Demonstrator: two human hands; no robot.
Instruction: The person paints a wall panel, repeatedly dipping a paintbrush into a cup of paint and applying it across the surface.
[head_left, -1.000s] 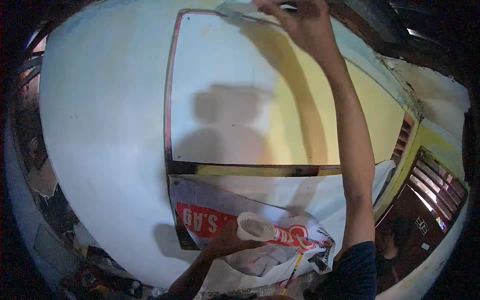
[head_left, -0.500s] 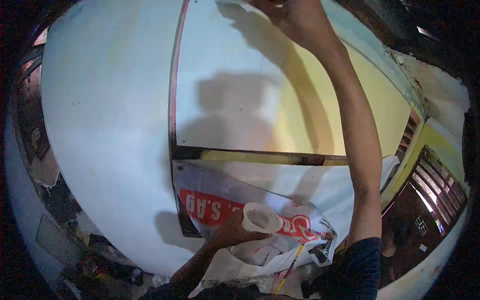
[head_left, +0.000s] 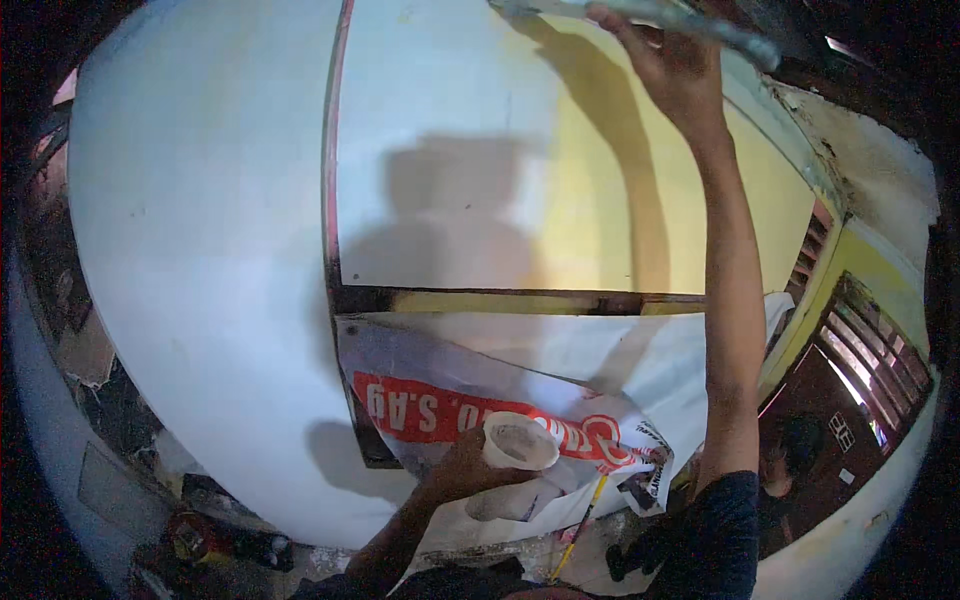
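My left hand (head_left: 465,468) is closed around a white plastic cup (head_left: 522,441), tilted so its opening shows pale residue or liquid inside. High on the right, my right hand (head_left: 680,75) grips a paintbrush (head_left: 735,38) by its pale, paint-smeared handle. The brush reaches leftward along the top edge of the picture, close to the wall panel (head_left: 450,90); its tip is hardly visible there. Pale blue-white covers the panel's left part, while yellow shows on its right. My head and raised arm cast shadows across it.
A banner sheet (head_left: 420,345) with a red band hangs below the dark wooden rail (head_left: 480,300). A thin yellow stick (head_left: 585,525) leans under it. At the lower right, a person (head_left: 790,455) is near a dark door (head_left: 825,425). Clutter (head_left: 200,540) lies lower left.
My right hand has moved right and a little down, bringing the brush handle into view. The left hand with the cup has shifted only slightly in the picture.
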